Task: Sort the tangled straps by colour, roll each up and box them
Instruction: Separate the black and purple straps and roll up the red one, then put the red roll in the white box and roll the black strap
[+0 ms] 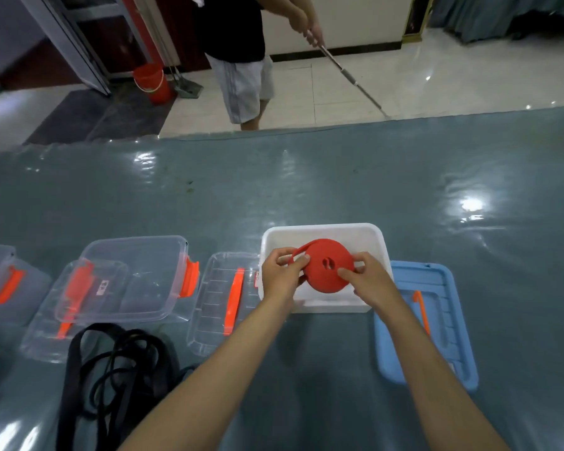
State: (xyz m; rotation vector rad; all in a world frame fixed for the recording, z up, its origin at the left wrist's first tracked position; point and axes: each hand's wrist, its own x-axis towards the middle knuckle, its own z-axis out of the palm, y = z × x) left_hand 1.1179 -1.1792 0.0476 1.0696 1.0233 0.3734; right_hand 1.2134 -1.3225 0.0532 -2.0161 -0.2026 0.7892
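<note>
Head view: a rolled red strap [328, 270] is held by both hands directly over the open white box [323, 302], at or just above its rim height — contact with the box floor cannot be told. The roll is lying nearly flat, its coil axis pointing roughly up toward the camera, with a loose tail arching off the far-left edge.

The left hand [282, 275] is clamped on the left edge of the roll, thumb laid on the top face and fingers curled beneath. The right hand [370, 276] is pinching the right edge, thumb on top near the coil's centre hole. Both forearms are extended forward and converge on the roll; neither hand is nearer to it than the other.

The deciding relation is judged to be this: the box floor lies straight below the grip, so the coming move calls only for a lowering and a release. The loose tail is noted as a risk — the coil may spring open once released.

Left of the grip, a clear lid [227, 302] is lying beside the white box, with a clear box [134, 278] farther left. Right of the grip a blue lid [427, 323] is lying flat. Near and to the left, black straps [118, 369] remain tangled and unrolled on the table [306, 190].
</note>
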